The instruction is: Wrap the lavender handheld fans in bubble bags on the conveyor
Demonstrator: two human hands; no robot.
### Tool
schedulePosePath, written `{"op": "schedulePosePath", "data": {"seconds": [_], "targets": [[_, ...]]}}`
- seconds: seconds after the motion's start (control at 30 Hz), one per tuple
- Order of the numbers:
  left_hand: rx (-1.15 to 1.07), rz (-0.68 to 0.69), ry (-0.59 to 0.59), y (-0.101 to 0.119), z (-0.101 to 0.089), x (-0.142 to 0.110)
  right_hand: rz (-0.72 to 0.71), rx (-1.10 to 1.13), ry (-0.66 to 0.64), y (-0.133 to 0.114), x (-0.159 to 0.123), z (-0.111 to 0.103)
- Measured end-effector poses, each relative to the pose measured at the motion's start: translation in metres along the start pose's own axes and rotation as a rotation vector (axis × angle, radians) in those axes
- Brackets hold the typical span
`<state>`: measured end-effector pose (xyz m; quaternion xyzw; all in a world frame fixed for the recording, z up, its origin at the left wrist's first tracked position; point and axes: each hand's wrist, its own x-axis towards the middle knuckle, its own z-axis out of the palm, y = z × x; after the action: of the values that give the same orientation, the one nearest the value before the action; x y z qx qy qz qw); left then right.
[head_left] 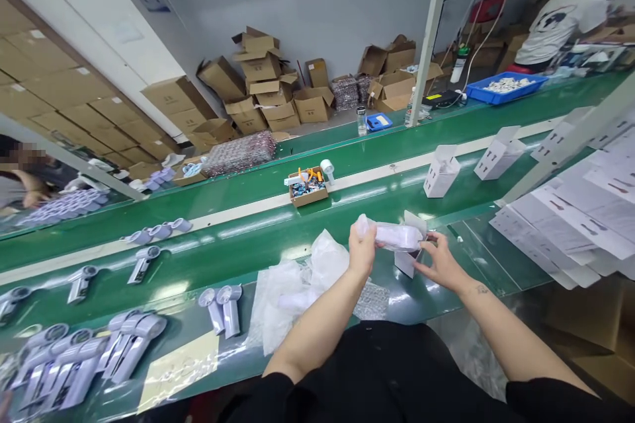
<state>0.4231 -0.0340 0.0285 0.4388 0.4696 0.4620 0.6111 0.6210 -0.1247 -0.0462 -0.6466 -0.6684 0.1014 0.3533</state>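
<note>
My left hand point(363, 248) is closed around one end of a pale lavender handheld fan point(394, 236) in a cloudy plastic bag. The fan's other end is at the mouth of a small white box point(405, 263) with open flaps; how far inside it is, I cannot tell. Thumb and fingers of my right hand point(440, 261) pinch that box from its right side. Below my left forearm lie white plastic bags point(282, 284), partly hidden by the arm, and a piece of bubble wrap point(373, 301).
Several lavender fans point(133, 337) lie at the left, two more point(229, 310) beside the bags. A carton of small parts point(308, 190) and upright white boxes point(441, 172) stand on the green belt. Flat white cartons point(570, 211) are stacked right. A co-worker point(560, 26) sits far right.
</note>
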Motion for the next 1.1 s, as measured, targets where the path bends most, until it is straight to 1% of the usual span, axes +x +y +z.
{"op": "schedulePosePath", "data": {"seconds": [0.03,0.07,0.13,0.17,0.2,0.23,0.27,0.37,0.43,0.5,0.57,0.67,0.73,0.8,0.87,0.9,0.97,1.0,1.03,1.1], "targets": [[0.123,0.098,-0.026,-0.002,0.001,-0.005,-0.002,0.03,-0.011,0.0,0.0,0.001],[0.271,0.214,-0.076,-0.003,0.002,-0.01,-0.011,0.057,-0.02,-0.002,0.0,0.002],[0.593,0.45,-0.249,-0.001,0.008,-0.018,-0.042,0.091,-0.028,-0.006,-0.001,0.003],[0.738,0.546,-0.347,0.001,0.012,-0.02,-0.055,0.1,-0.025,-0.008,-0.002,0.004],[0.862,0.609,-0.433,0.004,0.019,-0.019,-0.065,0.104,-0.021,-0.01,-0.003,0.004],[0.958,0.631,-0.489,0.008,0.026,-0.017,-0.072,0.107,-0.012,-0.01,-0.004,0.005],[1.025,0.618,-0.517,0.012,0.033,-0.014,-0.075,0.111,0.0,-0.009,-0.007,0.005],[1.113,0.551,-0.53,0.019,0.055,-0.002,-0.056,0.13,0.058,0.001,-0.016,0.005],[1.184,0.588,-0.594,0.018,0.063,0.0,-0.029,0.145,0.057,0.011,-0.023,0.004],[1.319,0.667,-0.67,0.012,0.066,-0.005,-0.011,0.158,0.029,0.021,-0.028,0.004],[1.442,0.744,-0.708,0.002,0.062,-0.014,0.0,0.185,0.017,0.027,-0.032,0.004],[1.468,0.875,-0.739,-0.016,0.052,-0.024,0.028,0.267,0.024,0.031,-0.035,0.006],[1.452,0.902,-0.754,-0.027,0.047,-0.025,0.026,0.327,0.012,0.03,-0.035,0.006],[1.449,0.857,-0.755,-0.032,0.048,-0.022,0.013,0.382,-0.024,0.027,-0.03,0.001],[1.426,0.779,-0.709,-0.028,0.05,-0.019,0.026,0.431,-0.069,0.026,-0.017,-0.008],[1.399,0.747,-0.66,-0.023,0.05,-0.018,0.047,0.446,-0.087,0.027,-0.006,-0.013],[1.316,0.682,-0.518,-0.007,0.043,-0.02,0.114,0.482,-0.107,0.032,0.024,-0.022],[1.26,0.638,-0.44,0.0,0.036,-0.022,0.158,0.511,-0.11,0.036,0.043,-0.024],[1.192,0.581,-0.374,0.007,0.025,-0.026,0.205,0.548,-0.111,0.041,0.064,-0.025],[1.02,0.409,-0.289,0.014,-0.005,-0.036,0.288,0.614,-0.105,0.049,0.11,-0.022]]}}
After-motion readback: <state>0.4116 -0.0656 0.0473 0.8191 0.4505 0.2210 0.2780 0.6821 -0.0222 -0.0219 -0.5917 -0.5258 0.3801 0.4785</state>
